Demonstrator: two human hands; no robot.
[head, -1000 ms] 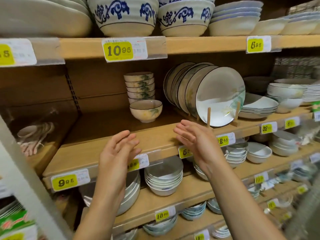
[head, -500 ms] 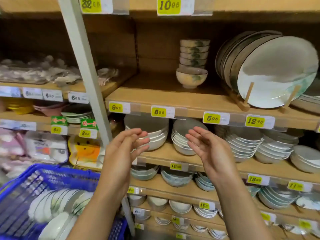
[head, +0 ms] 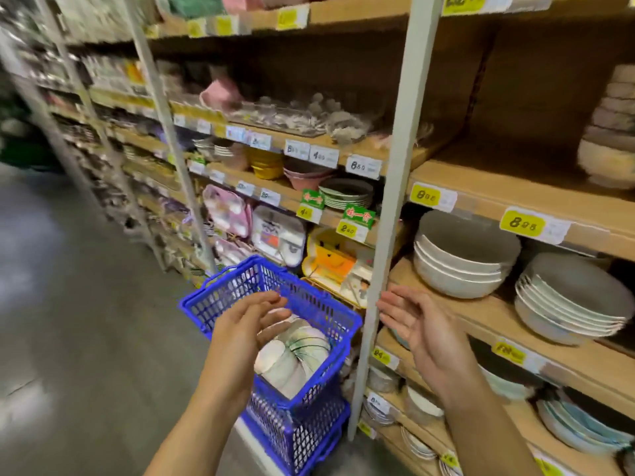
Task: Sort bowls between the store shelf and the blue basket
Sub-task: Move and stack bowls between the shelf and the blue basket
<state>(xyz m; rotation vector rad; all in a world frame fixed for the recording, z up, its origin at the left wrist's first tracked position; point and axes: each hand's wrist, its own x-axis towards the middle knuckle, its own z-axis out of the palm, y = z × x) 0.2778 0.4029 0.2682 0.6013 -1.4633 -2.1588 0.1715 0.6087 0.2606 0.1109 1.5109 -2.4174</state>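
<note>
- The left hand (head: 244, 326) sits at lower centre of the frame, just above the blue basket (head: 302, 438). Its fingers are loosely spread and slightly bent, and they hold nothing.
- The right hand (head: 421, 326) is at lower right of centre, palm turned toward the left hand. Its fingers are relaxed and a little apart, also holding nothing. Their tips lie in front of the grey upright post (head: 390, 207).
- The two hands are well apart, with the basket's far rim showing between them.
- The basket stands on the grey floor (head: 68, 304) at bottom centre, just beside the foot of the post.
- Inside it a row of bowls (head: 292, 355) lies tipped on edge, one against the next. They are pale, and some have a greenish pattern (the blur hides the details).
- The store shelf (head: 481, 209) fills the right half of the frame, its wooden boards carrying yellow price tags (head: 522, 224).
- Under the top board at right, a stack of grey bowls (head: 460, 269) stands near the post.
- A second stack of wide bowls (head: 567, 305) stands just beside it, further right.
- At the far right edge, on the board above, more bowls are piled up (too smeared to tell apart).
- Left of the post, in mid frame, the shelves hold a yellow child's tray (head: 330, 261), pink trays and small dishes.
- The aisle runs away toward the upper left, heavily blurred.
</note>
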